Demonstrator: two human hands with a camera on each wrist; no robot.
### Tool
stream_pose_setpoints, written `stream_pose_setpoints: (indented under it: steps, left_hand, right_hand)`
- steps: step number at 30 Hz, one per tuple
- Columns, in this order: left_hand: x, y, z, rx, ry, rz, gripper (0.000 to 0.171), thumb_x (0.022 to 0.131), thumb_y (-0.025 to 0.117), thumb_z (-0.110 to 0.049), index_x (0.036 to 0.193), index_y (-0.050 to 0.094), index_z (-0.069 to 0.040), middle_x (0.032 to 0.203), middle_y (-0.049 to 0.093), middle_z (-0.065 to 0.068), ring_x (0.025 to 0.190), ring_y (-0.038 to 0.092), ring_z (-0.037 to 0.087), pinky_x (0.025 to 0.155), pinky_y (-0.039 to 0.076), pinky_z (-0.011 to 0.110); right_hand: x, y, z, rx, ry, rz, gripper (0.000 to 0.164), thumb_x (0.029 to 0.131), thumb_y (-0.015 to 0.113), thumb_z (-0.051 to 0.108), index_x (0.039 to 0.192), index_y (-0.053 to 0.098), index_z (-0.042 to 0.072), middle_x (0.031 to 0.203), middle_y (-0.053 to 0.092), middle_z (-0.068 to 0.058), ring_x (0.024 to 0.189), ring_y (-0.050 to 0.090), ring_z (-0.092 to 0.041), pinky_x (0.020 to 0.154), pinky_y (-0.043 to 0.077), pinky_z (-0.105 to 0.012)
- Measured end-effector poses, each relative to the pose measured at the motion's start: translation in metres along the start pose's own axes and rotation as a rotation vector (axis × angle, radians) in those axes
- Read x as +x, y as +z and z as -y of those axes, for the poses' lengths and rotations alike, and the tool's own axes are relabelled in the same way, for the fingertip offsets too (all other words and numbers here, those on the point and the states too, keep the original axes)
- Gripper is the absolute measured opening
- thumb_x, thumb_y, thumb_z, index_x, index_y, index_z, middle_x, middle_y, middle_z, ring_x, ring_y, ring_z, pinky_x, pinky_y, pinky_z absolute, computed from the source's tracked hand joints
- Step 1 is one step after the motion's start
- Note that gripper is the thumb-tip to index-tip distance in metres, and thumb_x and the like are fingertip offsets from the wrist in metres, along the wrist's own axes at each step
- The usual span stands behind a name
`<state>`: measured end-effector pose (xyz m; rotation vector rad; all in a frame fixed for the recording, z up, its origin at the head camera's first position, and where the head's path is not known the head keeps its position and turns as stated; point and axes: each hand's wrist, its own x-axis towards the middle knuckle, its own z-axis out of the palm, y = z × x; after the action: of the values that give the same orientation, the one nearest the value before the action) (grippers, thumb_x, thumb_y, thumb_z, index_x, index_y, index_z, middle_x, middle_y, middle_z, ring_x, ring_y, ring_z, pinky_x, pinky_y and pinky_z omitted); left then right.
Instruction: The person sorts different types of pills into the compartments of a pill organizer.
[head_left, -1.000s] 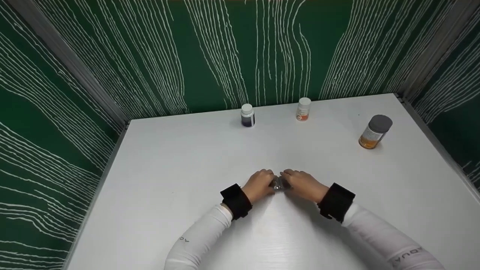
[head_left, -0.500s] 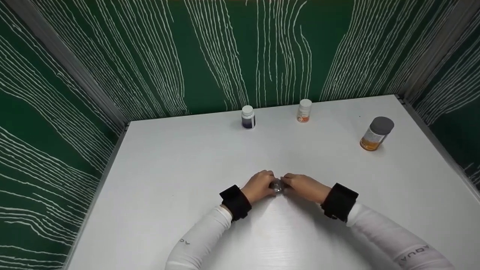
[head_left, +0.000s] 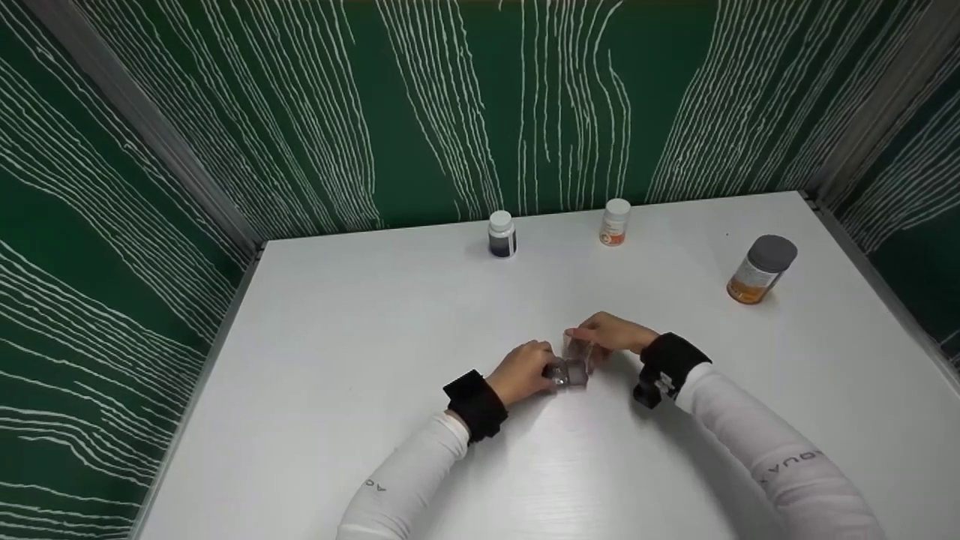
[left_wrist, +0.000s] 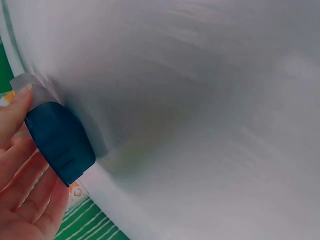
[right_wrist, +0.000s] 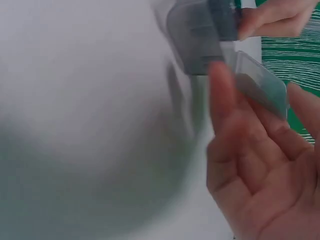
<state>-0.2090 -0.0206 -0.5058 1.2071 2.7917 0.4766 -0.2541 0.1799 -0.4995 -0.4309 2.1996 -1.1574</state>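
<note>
A small plastic case (head_left: pixel 568 373), its clear lid (right_wrist: pixel 267 86) open, is grasped over the desk (head_left: pixel 352 345) from nine o'clock by the left hand (head_left: pixel 523 372); the right hand (head_left: pixel 615 334), between one and two, is at the lid, whether grasping I cannot tell. Beyond stand a dark-labelled bottle (head_left: pixel 502 236) at eleven, an orange-labelled bottle (head_left: pixel 613 225) about one and a grey-capped jar (head_left: pixel 759 273) at two.

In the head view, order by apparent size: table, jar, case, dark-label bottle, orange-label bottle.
1. Table
2. Jar
3. Dark-label bottle and orange-label bottle: too alike to rank.
Unranked: case, partly covered.
</note>
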Motion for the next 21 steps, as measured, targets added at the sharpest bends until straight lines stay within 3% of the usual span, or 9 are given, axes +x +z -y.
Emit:
stream_pose_setpoints:
  steps: [4,8,15,21]
  left_hand:
    - [0.000,0.002,-0.003,0.006,-0.002,0.004,0.028,0.068,0.075,-0.019,0.094,0.070,-0.009,0.084,0.058,0.001,0.076,0.051,0.011,0.067,0.041,0.019]
    - [0.001,0.004,-0.007,0.001,-0.013,0.007,0.026,0.069,0.074,-0.018,0.093,0.069,-0.009,0.085,0.058,0.000,0.077,0.051,0.011,0.068,0.041,0.019]
    - [0.001,0.006,-0.010,-0.008,-0.020,0.010,0.030,0.070,0.074,-0.020,0.096,0.069,-0.009,0.086,0.058,0.001,0.077,0.051,0.011,0.068,0.041,0.018]
    - [0.000,0.006,-0.011,-0.012,-0.023,0.019,0.033,0.069,0.075,-0.020,0.099,0.068,-0.008,0.088,0.058,0.001,0.077,0.050,0.010,0.068,0.040,0.018]
  right_hand:
    - [0.005,0.004,-0.007,-0.005,0.049,-0.058,0.039,0.092,0.047,0.032,0.078,0.061,-0.002,0.053,0.054,0.002,0.043,0.049,-0.006,0.044,0.039,-0.021]
    - [0.006,0.007,-0.014,0.003,0.054,-0.095,0.035,0.090,0.050,0.029,0.069,0.057,0.002,0.051,0.053,0.002,0.043,0.048,-0.006,0.043,0.037,-0.020]
    - [0.003,0.011,-0.015,0.038,0.055,-0.140,0.028,0.089,0.053,0.021,0.080,0.061,-0.005,0.058,0.054,-0.001,0.044,0.050,-0.006,0.043,0.038,-0.019]
    - [-0.003,0.007,-0.014,0.030,0.000,-0.134,0.035,0.091,0.049,0.027,0.090,0.059,-0.007,0.067,0.059,-0.008,0.050,0.053,-0.011,0.047,0.042,-0.023]
